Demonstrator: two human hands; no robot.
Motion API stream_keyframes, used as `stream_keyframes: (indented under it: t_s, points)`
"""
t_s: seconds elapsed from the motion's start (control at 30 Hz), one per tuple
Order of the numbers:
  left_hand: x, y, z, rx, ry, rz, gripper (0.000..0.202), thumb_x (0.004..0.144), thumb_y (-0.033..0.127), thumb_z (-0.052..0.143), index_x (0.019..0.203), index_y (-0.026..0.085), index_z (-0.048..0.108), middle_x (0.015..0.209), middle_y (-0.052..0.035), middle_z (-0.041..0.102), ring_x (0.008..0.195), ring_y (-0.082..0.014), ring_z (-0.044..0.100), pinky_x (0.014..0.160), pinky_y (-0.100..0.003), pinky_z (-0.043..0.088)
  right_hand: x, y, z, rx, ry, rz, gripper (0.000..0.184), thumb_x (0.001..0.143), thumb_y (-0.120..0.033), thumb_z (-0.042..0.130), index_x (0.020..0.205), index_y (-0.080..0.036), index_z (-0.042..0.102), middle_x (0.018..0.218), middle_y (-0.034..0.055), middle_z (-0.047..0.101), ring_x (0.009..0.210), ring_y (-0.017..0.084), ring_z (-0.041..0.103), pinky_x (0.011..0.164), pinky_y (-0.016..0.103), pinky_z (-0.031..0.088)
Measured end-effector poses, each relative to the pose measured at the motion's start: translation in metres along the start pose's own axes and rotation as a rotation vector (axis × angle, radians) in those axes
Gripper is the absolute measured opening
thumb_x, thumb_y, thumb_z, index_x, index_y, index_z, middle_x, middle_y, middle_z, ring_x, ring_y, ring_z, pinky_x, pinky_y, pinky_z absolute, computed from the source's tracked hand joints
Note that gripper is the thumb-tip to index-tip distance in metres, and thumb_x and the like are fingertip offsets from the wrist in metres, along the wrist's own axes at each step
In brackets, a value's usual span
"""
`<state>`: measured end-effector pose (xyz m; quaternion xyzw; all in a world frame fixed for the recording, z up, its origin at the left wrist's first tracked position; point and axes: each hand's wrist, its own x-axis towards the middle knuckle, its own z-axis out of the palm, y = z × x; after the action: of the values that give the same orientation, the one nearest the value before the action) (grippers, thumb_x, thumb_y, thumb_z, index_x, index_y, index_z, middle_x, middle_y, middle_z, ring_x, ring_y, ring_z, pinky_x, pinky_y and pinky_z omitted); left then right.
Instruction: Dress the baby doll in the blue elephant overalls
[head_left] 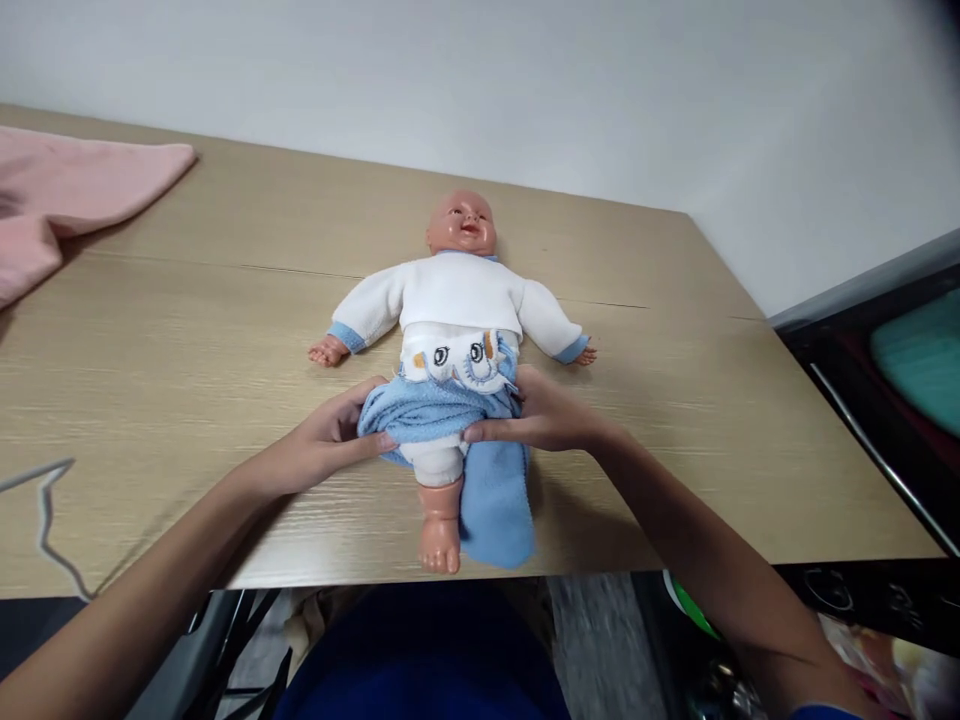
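A baby doll [461, 222] lies on its back on the table, its head toward the wall. It wears a white long-sleeved top [461, 295] with blue cuffs. Light blue pants [496, 505], with an embroidered face on a white patch, cover one of its legs. Around the other leg the fabric is bunched at the thigh, leaving a bare foot [439, 540] exposed. My left hand [337, 430] pinches the bunched cloth on the left. On the right, my right hand [551, 410] grips the pants near the crotch, its fingers partly hidden behind the fabric.
The wooden table [225, 350] meets a white wall at the back. A pink cloth [82, 190] lies at the far left. A white wire-like piece [46, 510] rests at the left front. Beyond the right edge stands a black object [847, 380] holding something green.
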<state>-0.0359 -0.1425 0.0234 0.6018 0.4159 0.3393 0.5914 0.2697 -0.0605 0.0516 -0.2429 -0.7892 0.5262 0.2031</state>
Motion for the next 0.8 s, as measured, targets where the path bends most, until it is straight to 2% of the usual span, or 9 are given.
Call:
stream_keyframes:
  t_s: [0.1, 0.2, 0.27, 0.37, 0.5, 0.6, 0.7, 0.77, 0.8]
  points:
    - [0.0, -0.003, -0.008, 0.034, 0.026, 0.034, 0.036, 0.097, 0.057, 0.083, 0.111, 0.026, 0.073, 0.105, -0.0044, 0.07, 0.096, -0.025, 0.07, 0.088, -0.036, 0.062, -0.008, 0.001, 0.001, 0.043, 0.023, 0.042, 0.042, 0.099, -0.055, 0.084, 0.122, -0.02, 0.076, 0.114, 0.0049, 0.08, 0.107, 0.025, 0.074, 0.098, 0.04, 0.063]
    - [-0.001, -0.002, -0.015, 0.081, 0.064, 0.066, 0.041, 0.098, 0.066, 0.078, 0.103, 0.025, 0.074, 0.098, -0.0046, 0.069, 0.092, -0.0246, 0.068, 0.084, -0.034, 0.061, -0.02, 0.004, 0.002, 0.149, 0.073, 0.06, 0.034, 0.102, -0.053, 0.08, 0.115, -0.022, 0.072, 0.098, -0.0004, 0.069, 0.088, 0.018, 0.064, 0.084, 0.032, 0.056]
    - [-0.001, -0.001, -0.018, 0.118, 0.085, 0.057, 0.039, 0.102, 0.064, 0.075, 0.099, 0.025, 0.074, 0.097, -0.0048, 0.071, 0.093, -0.0238, 0.068, 0.085, -0.032, 0.06, -0.028, 0.006, -0.001, 0.23, 0.108, 0.075, 0.033, 0.103, -0.053, 0.08, 0.116, -0.024, 0.071, 0.093, -0.0024, 0.06, 0.082, 0.016, 0.056, 0.075, 0.028, 0.05]
    - [0.001, -0.001, -0.021, 0.154, 0.122, 0.05, 0.033, 0.105, 0.057, 0.074, 0.106, 0.024, 0.076, 0.101, -0.0049, 0.073, 0.095, -0.0224, 0.069, 0.087, -0.031, 0.061, -0.037, 0.004, -0.009, 0.243, 0.103, 0.087, 0.032, 0.106, -0.053, 0.076, 0.115, -0.023, 0.071, 0.093, -0.002, 0.055, 0.081, 0.014, 0.05, 0.071, 0.026, 0.043]
    - [0.006, 0.001, -0.026, 0.198, 0.115, 0.109, 0.031, 0.107, 0.053, 0.071, 0.113, 0.023, 0.073, 0.103, -0.005, 0.072, 0.095, -0.0212, 0.068, 0.084, -0.03, 0.06, -0.039, -0.006, -0.018, 0.173, 0.093, 0.082, 0.035, 0.108, -0.057, 0.073, 0.111, -0.022, 0.069, 0.094, -0.0011, 0.055, 0.085, 0.015, 0.052, 0.074, 0.026, 0.045]
    - [0.01, 0.014, -0.023, 0.338, 0.116, 0.22, 0.033, 0.106, 0.048, 0.074, 0.129, 0.024, 0.069, 0.123, -0.0083, 0.071, 0.115, -0.025, 0.067, 0.102, -0.036, 0.057, -0.032, -0.016, -0.017, 0.221, 0.167, 0.015, 0.039, 0.108, -0.061, 0.071, 0.121, -0.025, 0.068, 0.103, 0.0002, 0.059, 0.093, 0.016, 0.056, 0.083, 0.028, 0.05]
    - [0.022, 0.038, -0.01, 0.482, 0.125, 0.293, 0.066, 0.097, 0.048, 0.086, 0.153, 0.025, 0.058, 0.153, -0.0133, 0.062, 0.138, -0.0316, 0.059, 0.12, -0.044, 0.048, -0.022, -0.028, -0.011, 0.19, 0.218, -0.044, 0.036, 0.109, -0.062, 0.069, 0.111, -0.026, 0.062, 0.095, -0.0019, 0.052, 0.083, 0.016, 0.049, 0.074, 0.028, 0.048]
    - [0.037, 0.057, 0.002, 0.5, 0.07, 0.274, 0.082, 0.088, 0.051, 0.095, 0.155, 0.024, 0.057, 0.157, -0.0131, 0.062, 0.14, -0.0336, 0.059, 0.119, -0.043, 0.05, -0.016, -0.038, -0.009, 0.102, 0.243, -0.062, 0.034, 0.11, -0.057, 0.068, 0.102, -0.027, 0.055, 0.089, -0.0034, 0.044, 0.076, 0.015, 0.042, 0.066, 0.028, 0.042]
    - [0.046, 0.065, 0.008, 0.484, 0.023, 0.239, 0.075, 0.087, 0.051, 0.095, 0.148, 0.023, 0.062, 0.145, -0.0102, 0.069, 0.131, -0.0316, 0.064, 0.111, -0.039, 0.054, -0.013, -0.044, -0.01, 0.039, 0.261, -0.074, 0.033, 0.11, -0.054, 0.069, 0.099, -0.027, 0.053, 0.087, -0.0038, 0.041, 0.074, 0.015, 0.04, 0.065, 0.028, 0.04]
